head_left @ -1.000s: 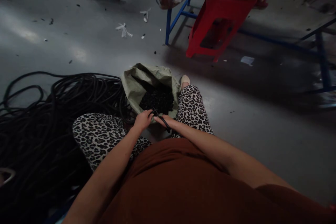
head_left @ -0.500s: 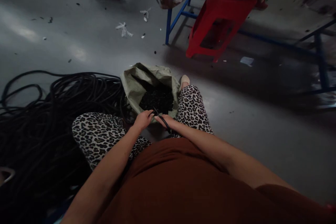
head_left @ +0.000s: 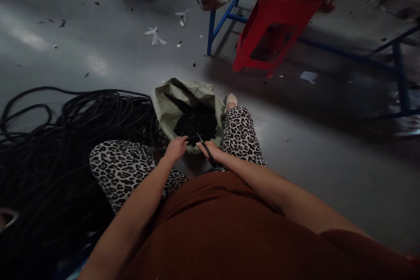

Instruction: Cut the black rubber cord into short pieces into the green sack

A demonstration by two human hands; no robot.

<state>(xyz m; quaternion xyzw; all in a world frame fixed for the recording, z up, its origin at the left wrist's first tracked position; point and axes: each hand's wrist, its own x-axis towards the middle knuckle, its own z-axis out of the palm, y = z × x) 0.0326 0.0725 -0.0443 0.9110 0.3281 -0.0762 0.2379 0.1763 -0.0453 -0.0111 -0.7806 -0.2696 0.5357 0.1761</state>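
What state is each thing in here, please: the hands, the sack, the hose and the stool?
Left hand: shut on hose end.
Right hand: shut on scissors; blades unclear.
Sack: open, partly filled with black pieces.
Hose pile: loosely coiled on the floor.
Red stool: upright.

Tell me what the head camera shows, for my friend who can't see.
A seated person's left hand and right hand are close together at an open green sack of black pieces; the left grips a black hose end, the right a dark tool, seemingly scissors. Coiled black hose lies on the floor to the left.
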